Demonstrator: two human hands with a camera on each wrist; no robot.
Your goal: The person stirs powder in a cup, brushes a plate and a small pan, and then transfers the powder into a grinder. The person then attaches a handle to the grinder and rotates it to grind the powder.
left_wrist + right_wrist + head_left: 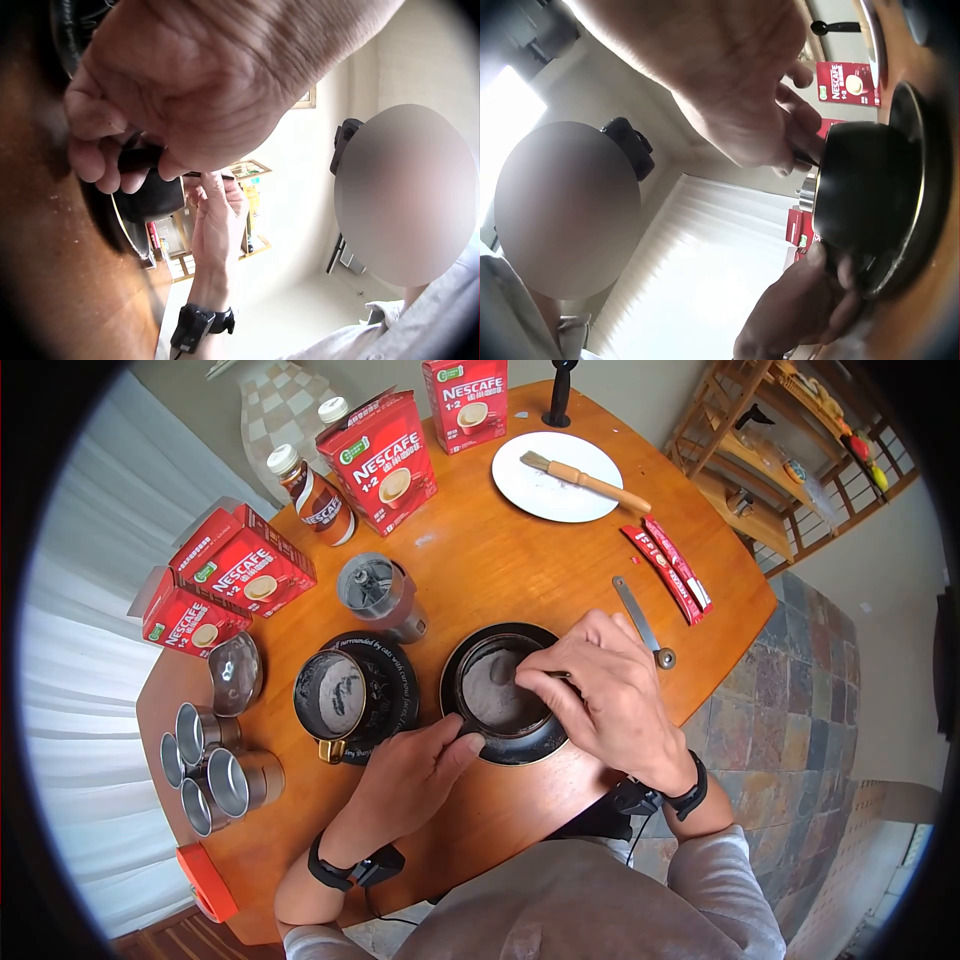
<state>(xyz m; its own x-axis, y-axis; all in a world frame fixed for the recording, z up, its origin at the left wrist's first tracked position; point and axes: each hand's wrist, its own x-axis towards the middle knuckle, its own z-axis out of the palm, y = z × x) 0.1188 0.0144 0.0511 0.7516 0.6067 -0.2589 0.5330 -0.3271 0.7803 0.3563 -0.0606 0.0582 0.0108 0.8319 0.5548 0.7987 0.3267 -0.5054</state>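
A black cup (493, 690) with greyish powder inside stands on a dark saucer (520, 753); its black side shows in the left wrist view (154, 199) and the right wrist view (866, 187). My left hand (415, 775) grips the dark handle (139, 159) with curled fingers. Over the far-right rim, my right hand (610, 700) pinches a thin dark utensil (196, 175), whose lower end seems to be inside the cup. Fingers partly cover the utensil, so its shape is unclear.
Left of it, another powder-filled cup (340, 695) sits on a printed saucer. Behind are a grinder (380, 598), red boxes (385, 465) and a jar (320, 505). Metal cups (245, 780) stand left; a plate (520, 490) with a brush, red sachets (670, 575) and a metal strip (635, 615) lie right.
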